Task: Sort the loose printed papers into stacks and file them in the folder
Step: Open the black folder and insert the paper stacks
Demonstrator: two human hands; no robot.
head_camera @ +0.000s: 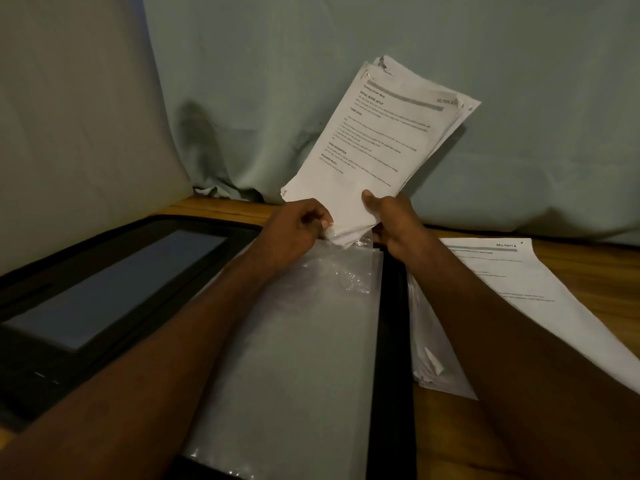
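Pale green cloth (346, 46) hangs as a backdrop behind a wooden desk (446, 431), with a lighter grey panel (76, 116) leaning in at the left. Both hands meet near the middle of the desk. Left hand (294, 230) has its fingers curled, pinching the top edge of a clear plastic sleeve (304, 341) right where the paper goes in. Right hand (391, 220) grips the bottom of a stack of printed papers (381, 140), thumb on the front sheet, fingers hidden behind it. That stack stands tilted, leaning to the right, with its lower corner at the mouth of the sleeve and its dog-eared top corners fanned out against the cloth. Its front page shows headings and a grey bar, though the print is too small to read fully.

Under the sleeve lies an open black folder (391, 341), whose dark spine runs down just right of the plastic. Its left cover (104, 289) holds a flat grey pocket. Right of the spine, partly beneath the right forearm, a second pile of printed papers (526, 292) lies flat on the desk, its edges uneven and one lower corner folded up.
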